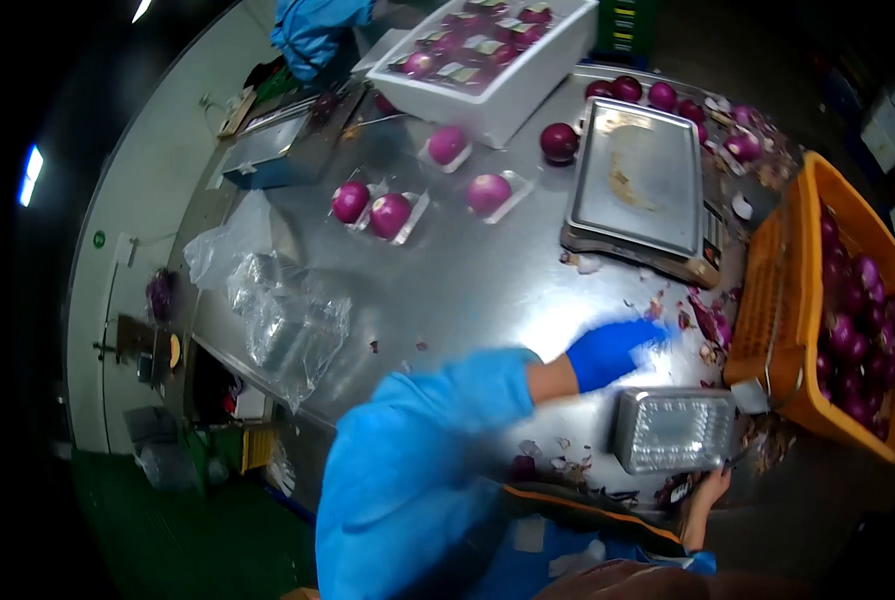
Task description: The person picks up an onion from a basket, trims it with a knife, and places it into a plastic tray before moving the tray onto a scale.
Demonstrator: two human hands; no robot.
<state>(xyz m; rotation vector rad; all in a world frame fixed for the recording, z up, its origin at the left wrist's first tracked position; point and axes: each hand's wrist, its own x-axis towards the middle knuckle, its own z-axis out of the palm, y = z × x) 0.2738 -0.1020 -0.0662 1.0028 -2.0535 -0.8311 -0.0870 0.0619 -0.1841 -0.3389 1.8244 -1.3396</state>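
My left hand (607, 356), in a blue glove, reaches across the metal table above a stack of clear plastic trays (679, 430). Motion smears its fingers, and a pale patch at their tips is too blurred to name. At the near right corner of the trays is my right hand (707, 490), bare and closed. A thin dark thing (735, 460) shows at its fingers, too small to make out. Onion skins (707, 320) litter the table around both hands.
An orange crate (762, 290) of red onions stands right, beside a weighing scale (637, 180). Peeled onions (389, 214) sit in clear trays mid-table. At the back is a white foam box (507, 110) of packed onions; plastic bags (287, 320) lie left. Another person's blue sleeve (312, 35) shows behind.
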